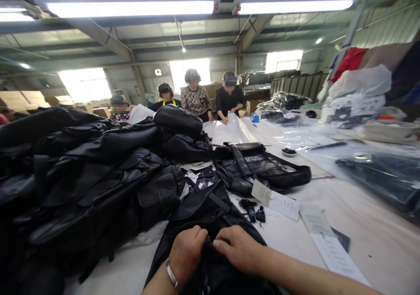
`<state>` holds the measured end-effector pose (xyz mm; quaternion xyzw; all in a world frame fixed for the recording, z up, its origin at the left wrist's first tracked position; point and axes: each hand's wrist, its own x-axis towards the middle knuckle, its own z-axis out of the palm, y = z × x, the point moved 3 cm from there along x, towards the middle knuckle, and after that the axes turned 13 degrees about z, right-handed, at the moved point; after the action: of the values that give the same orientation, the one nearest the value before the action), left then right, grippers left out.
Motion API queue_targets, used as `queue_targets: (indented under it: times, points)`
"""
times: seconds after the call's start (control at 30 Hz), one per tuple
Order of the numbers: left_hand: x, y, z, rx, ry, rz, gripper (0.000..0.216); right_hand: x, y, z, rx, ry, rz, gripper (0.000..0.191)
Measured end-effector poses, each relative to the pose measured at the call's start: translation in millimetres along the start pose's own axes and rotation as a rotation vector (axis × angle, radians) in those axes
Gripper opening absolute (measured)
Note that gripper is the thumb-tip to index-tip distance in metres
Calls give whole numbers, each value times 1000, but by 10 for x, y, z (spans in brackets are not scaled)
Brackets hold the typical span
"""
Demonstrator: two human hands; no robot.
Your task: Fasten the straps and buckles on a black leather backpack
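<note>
Black bag (210, 225) pinched shut by your left hand (187, 253) and right hand (238, 247); bunched fabric could slip or snag.

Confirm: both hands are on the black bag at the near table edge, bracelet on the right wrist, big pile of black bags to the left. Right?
Not quite. The head view shows the bracelet on the left wrist, not the right. The rest holds: left hand and right hand are both on the black bag at the near table edge, with the pile of black bags to the left.

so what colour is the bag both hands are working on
Black, seen in the head view: the bag under the left hand and right hand.
</note>
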<state>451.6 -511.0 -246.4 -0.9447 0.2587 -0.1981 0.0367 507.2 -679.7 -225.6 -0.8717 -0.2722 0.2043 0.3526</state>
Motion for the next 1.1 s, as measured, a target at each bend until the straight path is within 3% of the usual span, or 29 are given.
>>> queue_targets:
  times: [0.1, 0.2, 0.4, 0.47, 0.57, 0.67, 0.77, 0.93, 1.1]
  points:
    - [-12, -2, -3, -63, 82, 9, 20, 122, 120, -54, 135, 65, 23, 29]
    - [-23, 5, -29, -156, 147, 22, 19, 226, 221, -31, 231, 42, 89, 18]
    - [-43, 4, -127, -307, 125, 41, 29, 241, 167, -40, 56, 161, -15, 17]
    - [-42, -7, -159, -310, 134, 29, 34, 235, 97, -62, 21, 184, -79, 28]
    - [-45, -10, -194, -298, 151, 21, 34, 257, 23, -65, -28, 115, -110, 49]
    - [-60, -1, -205, -303, 145, 26, 32, 302, 23, -88, -143, 50, -89, 56]
    - [-75, 7, -193, -285, 117, 27, 34, 373, 99, -194, -287, 71, -40, 60]
    - [-68, 20, -136, -230, 19, 11, 25, 486, 241, -416, -486, 171, -16, 37]
    - [-79, 13, -107, -217, -2, -42, 20, 438, 195, -434, -544, 180, -68, 20]
